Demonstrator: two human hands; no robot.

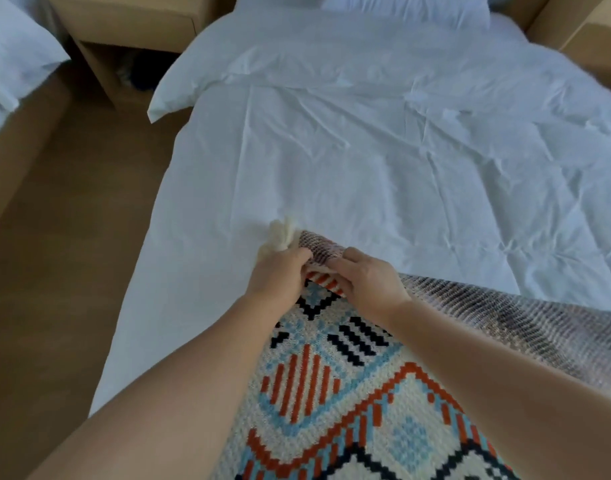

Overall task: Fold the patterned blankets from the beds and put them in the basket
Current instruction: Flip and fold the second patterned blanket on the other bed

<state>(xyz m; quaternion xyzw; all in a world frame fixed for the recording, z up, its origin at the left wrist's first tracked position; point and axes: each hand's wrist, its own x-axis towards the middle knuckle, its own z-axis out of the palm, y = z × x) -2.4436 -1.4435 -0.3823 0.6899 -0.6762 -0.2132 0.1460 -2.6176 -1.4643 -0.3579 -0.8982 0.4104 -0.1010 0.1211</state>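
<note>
A single bed (383, 161) fills most of the room ahead, made up with a white duvet, creased all over, and a white pillow (401, 8) at its head edge. The duvet's turned-down top hangs a loose corner off the bed's left edge. Beside that edge runs a brown floor (61, 271), and beyond it the corner of a second bed (9, 64), also in white, on a tan wooden frame. Between the two beds, near their head ends, stands a tan wooden nightstand (131, 26) with an open shelf below; something dark lies in there, too dim to tell what. No writing or label shows anywhere.

The patterned blanket (349, 403) lies at the foot end of the near bed, toward its right side, woven in cream, orange, pale blue and black diamonds and stripes, with a cream tassel (280, 237) at its corner. That corner is lifted and turned back so the greyish underside shows along the right. The left hand (280, 275) is clamped on the blanket's corner just below the tassel; the right hand (370, 275), touching it, pinches the same folded edge, fingers closed over the cloth
</note>
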